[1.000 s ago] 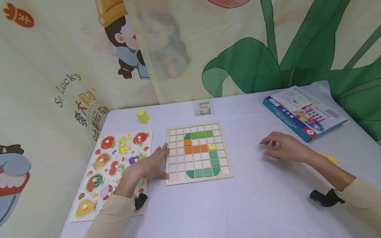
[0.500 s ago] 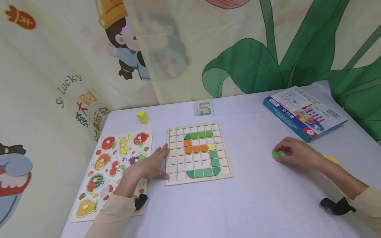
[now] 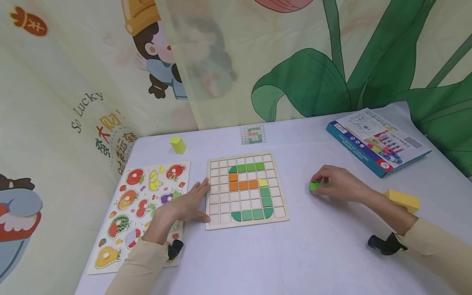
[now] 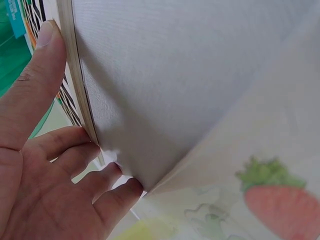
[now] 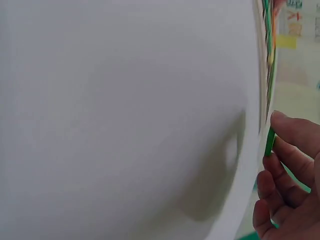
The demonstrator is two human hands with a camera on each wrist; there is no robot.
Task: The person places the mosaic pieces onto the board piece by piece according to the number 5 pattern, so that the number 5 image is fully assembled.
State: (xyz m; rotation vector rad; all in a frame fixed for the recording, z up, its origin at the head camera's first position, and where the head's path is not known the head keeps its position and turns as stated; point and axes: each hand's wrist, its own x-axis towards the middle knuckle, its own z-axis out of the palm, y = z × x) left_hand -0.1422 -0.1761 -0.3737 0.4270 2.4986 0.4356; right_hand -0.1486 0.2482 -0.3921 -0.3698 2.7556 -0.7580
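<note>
One green tile [image 3: 314, 186] pinched by right hand [image 3: 341, 184], apart from board edge [image 3: 287, 213]

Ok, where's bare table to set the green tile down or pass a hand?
Free: the table between the grid board and the right hand pinching the green tile, and the near strip. Crowded: the left hand rests between the fruit puzzle and the board.

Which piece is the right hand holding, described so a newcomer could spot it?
Start at the wooden grid board mid-table, then move right across bare cloth to the right hand. At its fingertips sits a small light-green tile, the only loose green piece, off the board.
</note>
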